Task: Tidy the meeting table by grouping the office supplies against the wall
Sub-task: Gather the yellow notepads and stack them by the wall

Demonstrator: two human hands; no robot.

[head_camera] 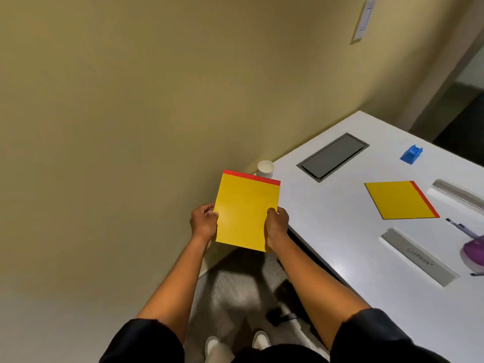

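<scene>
both hands, left grip (203, 221) and right grip (277, 221), pinch one yellow pad (246, 213) mid-frame, off the tabletop (366, 258); the second pad (399, 200), blue dispenser (411, 154), pens (462, 227) and nameplates (419, 256) at right look ungrouped, only a paper cup (265, 169) near the wall (131, 100).

- Held pad (247, 213): between the left hand (203, 222) and the right hand (277, 223), off the table (353, 252), left of its near corner, above the floor (235, 292).
- Paper cup (265, 169): on the table corner beside the wall (131, 100), just behind the held pad.
- Recessed panel (333, 156): in the tabletop, right of the cup.
- Small stapler-like item (411, 154): right of the panel.
- 2nd pad (399, 200): flat on the table, in front of the panel.
- Nameplate (418, 255): in front of the 2nd pad.
- Pen (461, 227): right of the 2nd pad.
</scene>
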